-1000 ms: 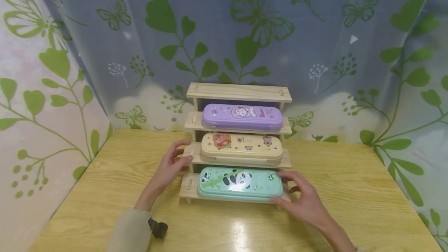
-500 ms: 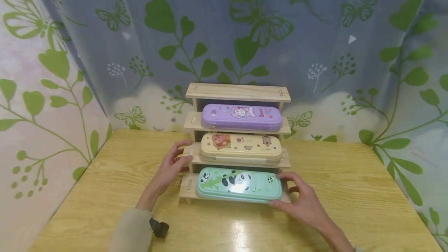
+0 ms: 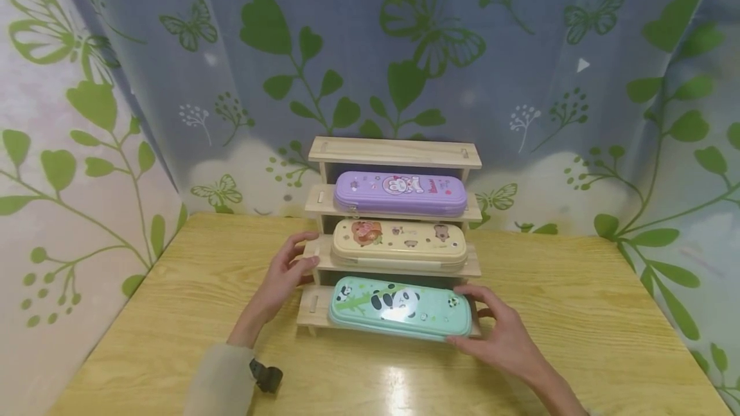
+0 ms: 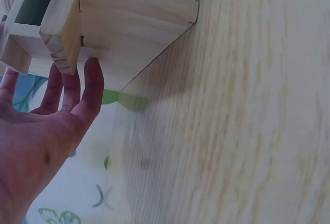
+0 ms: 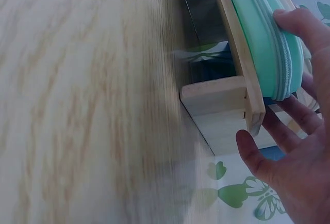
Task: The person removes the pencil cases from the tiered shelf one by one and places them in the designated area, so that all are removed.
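Note:
A light wooden stepped rack (image 3: 393, 151) stands on the table with a pencil case on each of its three lower steps. On the lowest lies a mint green panda case (image 3: 399, 308), its right end slightly nearer the front than its left. My right hand (image 3: 502, 334) holds that right end between thumb and fingers; in the right wrist view the thumb presses near the zip of the case (image 5: 265, 38). My left hand (image 3: 282, 278) grips the left end of the step above, fingertips partly hidden behind the wood in the left wrist view. A cream case (image 3: 399, 242) rests there.
A purple case (image 3: 401, 192) lies one step higher, below the bare top board. The wood-grain table (image 3: 578, 313) extends around the rack. Behind it hangs a curtain (image 3: 358, 37) printed with leaves and butterflies.
The mint green case shifted slightly left, then back to the right, and its right end now lies a little nearer the front. My left hand has stayed on the rack.

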Tool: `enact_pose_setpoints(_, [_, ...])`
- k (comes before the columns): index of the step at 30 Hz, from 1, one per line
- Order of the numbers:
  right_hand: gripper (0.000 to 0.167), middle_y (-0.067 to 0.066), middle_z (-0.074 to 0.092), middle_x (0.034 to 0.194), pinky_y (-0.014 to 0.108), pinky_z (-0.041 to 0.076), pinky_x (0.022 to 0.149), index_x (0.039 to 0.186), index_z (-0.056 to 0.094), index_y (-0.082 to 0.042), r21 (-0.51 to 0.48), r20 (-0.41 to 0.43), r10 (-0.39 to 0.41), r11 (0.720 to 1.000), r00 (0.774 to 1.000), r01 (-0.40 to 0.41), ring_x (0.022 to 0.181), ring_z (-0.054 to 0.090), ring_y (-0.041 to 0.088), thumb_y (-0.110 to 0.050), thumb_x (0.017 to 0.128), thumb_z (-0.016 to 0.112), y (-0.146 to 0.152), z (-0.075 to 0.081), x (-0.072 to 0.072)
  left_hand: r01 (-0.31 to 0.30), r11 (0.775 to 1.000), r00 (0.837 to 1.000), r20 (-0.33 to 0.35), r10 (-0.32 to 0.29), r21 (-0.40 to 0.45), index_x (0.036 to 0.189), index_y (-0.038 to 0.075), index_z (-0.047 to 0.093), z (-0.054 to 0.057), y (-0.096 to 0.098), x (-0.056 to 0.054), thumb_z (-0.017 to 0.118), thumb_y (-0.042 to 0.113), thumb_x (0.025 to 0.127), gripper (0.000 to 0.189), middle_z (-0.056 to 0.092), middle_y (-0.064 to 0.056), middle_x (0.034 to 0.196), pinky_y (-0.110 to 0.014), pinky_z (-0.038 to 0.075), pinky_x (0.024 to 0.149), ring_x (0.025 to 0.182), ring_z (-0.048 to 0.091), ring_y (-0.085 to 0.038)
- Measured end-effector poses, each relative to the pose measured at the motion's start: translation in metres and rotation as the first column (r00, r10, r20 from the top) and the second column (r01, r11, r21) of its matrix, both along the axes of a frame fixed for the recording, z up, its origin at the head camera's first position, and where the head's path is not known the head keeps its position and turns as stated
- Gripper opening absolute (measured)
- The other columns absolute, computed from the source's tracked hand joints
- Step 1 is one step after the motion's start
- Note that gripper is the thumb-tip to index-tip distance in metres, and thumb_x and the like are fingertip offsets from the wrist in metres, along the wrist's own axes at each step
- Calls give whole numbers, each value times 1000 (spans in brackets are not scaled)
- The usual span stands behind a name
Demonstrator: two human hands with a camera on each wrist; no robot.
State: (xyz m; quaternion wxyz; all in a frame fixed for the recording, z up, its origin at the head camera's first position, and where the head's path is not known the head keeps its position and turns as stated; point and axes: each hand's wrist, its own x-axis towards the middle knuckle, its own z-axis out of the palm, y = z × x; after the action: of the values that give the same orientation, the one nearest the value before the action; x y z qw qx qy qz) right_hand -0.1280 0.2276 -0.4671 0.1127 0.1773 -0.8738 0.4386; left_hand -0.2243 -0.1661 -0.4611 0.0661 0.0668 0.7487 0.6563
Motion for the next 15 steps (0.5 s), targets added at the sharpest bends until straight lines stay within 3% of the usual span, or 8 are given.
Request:
enact_pose_setpoints(8, [82, 4, 62, 139, 29, 53, 85, 137, 59, -23, -1, -4, 77, 997, 997, -77, 118, 54, -2, -23, 65, 97, 4, -1, 2, -5, 1000, 1000, -3, 5, 12, 147, 23, 44, -2, 0, 1, 57, 19, 104, 46, 43, -16, 148, -48, 56, 97, 118, 59, -28])
enact_pose_setpoints(15, [77, 1, 64, 139, 30, 53, 89, 133, 62, -28, 36, 17, 46, 998, 999, -46, 123, 55, 1, -22, 66, 97, 1, 0, 1, -9, 1000, 1000, -7, 9, 11, 148, 23, 44, -2, 1, 0, 57, 20, 104, 46, 42, -16, 150, -49, 56, 98, 121, 57, -32])
